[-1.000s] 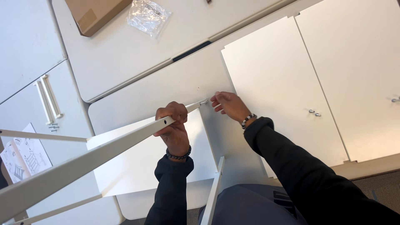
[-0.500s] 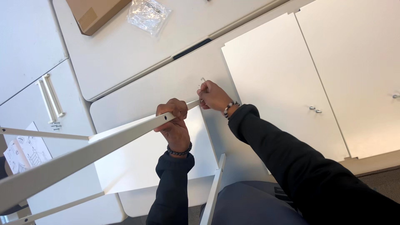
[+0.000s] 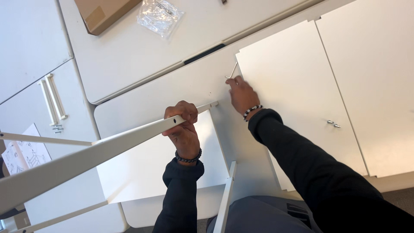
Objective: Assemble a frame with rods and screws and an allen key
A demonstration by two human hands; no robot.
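- Left hand: fingers clenched around the white metal frame rail, frame centre.
- Right hand: fingertips pinching the hex key, upper centre, on the white panel.

The left hand is curled in a closed grip, while the right hand reaches forward, fingers pinched.

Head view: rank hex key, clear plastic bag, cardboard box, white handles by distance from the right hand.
1. Small metal L-shaped hex key, at the right hand's fingertips.
2. Clear plastic hardware bag, up-left on the table.
3. Brown cardboard box, farther left at the top edge.
4. Pair of white bar handles, far left.
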